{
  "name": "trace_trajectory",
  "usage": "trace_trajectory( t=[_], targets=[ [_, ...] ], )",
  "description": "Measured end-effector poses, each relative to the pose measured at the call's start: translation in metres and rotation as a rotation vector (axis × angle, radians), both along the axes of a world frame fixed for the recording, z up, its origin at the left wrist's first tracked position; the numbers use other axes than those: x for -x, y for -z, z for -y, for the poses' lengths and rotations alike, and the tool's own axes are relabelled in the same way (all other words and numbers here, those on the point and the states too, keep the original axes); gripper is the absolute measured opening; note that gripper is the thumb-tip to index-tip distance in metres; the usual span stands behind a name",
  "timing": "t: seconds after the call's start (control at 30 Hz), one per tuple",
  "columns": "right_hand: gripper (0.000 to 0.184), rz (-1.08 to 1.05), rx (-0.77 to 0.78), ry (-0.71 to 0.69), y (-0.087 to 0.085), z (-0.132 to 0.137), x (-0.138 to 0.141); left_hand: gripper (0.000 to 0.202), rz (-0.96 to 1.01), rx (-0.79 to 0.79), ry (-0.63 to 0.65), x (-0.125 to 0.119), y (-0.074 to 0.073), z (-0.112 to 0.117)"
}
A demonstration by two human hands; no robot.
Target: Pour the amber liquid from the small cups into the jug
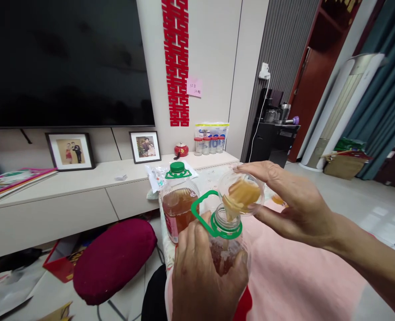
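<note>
A pink cloth covers much of the pale worktop. A capped bottle stands upright near its left edge, a crumpled plastic bag just behind; the base of the open bottle is hidden.

One head-worn camera looks forward and down, close above the open bottle, toward the low cabinet beyond.

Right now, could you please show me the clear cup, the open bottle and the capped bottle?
Clear cup (241, 193), head view: see-through wall.
Open bottle (224, 253), head view: body.
Capped bottle (181, 206), head view: body.
</note>
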State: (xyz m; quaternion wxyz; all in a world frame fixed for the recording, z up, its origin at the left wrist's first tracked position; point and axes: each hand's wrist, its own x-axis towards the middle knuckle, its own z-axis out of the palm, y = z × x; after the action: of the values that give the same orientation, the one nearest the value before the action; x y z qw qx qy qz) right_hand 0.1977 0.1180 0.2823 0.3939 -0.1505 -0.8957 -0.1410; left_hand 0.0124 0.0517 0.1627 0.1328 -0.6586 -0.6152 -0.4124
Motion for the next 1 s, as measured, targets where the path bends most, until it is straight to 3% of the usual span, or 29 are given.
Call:
trace_trajectory(
  t=[0.1,0.33,0.53,0.73,0.87,1.0],
  targets=[
    [0.057,0.023,-0.019,-0.001,-0.002,0.001,0.0,0.06,0.071,0.058,0.032,0.0,-0.001,0.0],
    [0.054,0.077,-0.085,0.024,-0.005,0.001,0.002,0.045,0.301,0.171,0.019,-0.013,-0.009,0.006],
    [0.046,0.117,-0.171,0.046,-0.009,0.002,0.005,0.03,0.189,0.121,0.058,-0.007,-0.005,0.003],
    [0.039,0.179,-0.232,0.1,-0.012,0.004,0.005,0.055,0.122,0.044,0.021,-0.004,-0.005,0.002],
    [0.038,0.236,-0.287,0.116,-0.014,0.007,0.005,0.033,0.109,0.09,0.037,-0.002,-0.003,0.001],
    [0.036,0.254,-0.362,0.111,-0.017,0.013,0.008,0.027,0.177,0.079,0.032,-0.005,-0.004,0.002]
  ],
)
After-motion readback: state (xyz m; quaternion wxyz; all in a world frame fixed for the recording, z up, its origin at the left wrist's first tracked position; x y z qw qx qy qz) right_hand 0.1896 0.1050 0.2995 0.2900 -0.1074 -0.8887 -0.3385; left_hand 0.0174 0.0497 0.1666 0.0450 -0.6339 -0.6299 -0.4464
